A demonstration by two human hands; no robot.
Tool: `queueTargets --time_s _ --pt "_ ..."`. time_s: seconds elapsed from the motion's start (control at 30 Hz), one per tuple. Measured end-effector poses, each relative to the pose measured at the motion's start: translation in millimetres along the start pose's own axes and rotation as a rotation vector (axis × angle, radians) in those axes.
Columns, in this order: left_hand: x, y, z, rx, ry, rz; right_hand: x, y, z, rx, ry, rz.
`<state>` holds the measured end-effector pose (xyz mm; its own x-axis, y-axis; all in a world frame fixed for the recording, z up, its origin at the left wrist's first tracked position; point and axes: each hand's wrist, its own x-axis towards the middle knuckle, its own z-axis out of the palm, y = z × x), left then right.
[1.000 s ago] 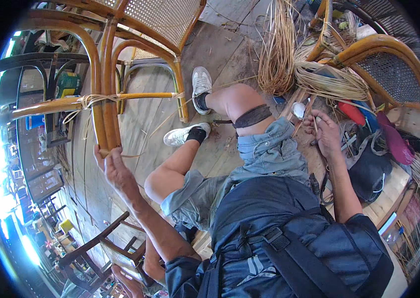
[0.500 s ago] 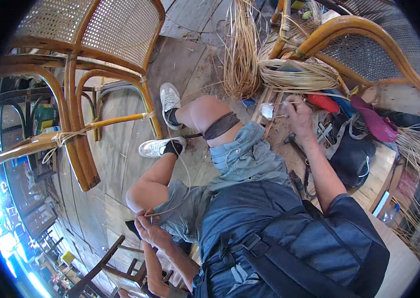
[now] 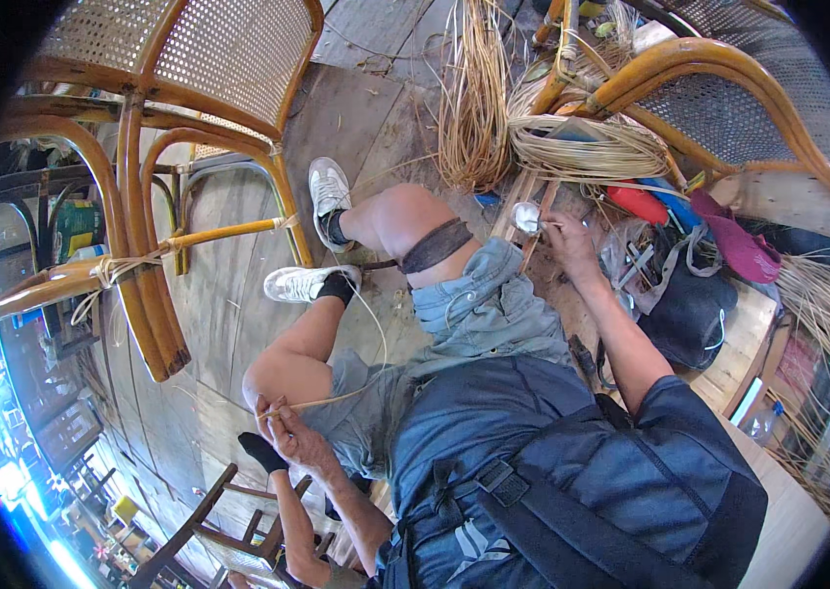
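A pale rattan strip is pinched in my left hand, beside my bent left knee. The strip curves up past my left shoe. My right hand is out to the right with its fingers closed at the edge of a small round container of white stuff. What those fingers grip, if anything, cannot be made out. The container rests on a narrow wooden board beside my right knee.
A cane-backed rattan chair stands at left, another at upper right. A hanging rattan bundle and a coil lie ahead. Right are a red cloth and a dark bag. Another person's leg shows lower left.
My right hand has moved left and down, up to the container's edge. My left hand has shifted slightly left and up, and the strip's curve has changed.
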<state>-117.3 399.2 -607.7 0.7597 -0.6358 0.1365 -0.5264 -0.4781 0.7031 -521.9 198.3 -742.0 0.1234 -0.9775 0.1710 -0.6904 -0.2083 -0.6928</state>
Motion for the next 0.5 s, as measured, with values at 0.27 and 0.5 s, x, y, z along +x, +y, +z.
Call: queueTargets --time_s 0.27,0.5 --pt "5 -3 -3 0.249 -0.096 0.196 -3 8 -14 0.617 0.137 0.738" --pt "15 -4 -9 0.323 -0.057 0.281 -3 7 -13 0.752 0.170 0.823"
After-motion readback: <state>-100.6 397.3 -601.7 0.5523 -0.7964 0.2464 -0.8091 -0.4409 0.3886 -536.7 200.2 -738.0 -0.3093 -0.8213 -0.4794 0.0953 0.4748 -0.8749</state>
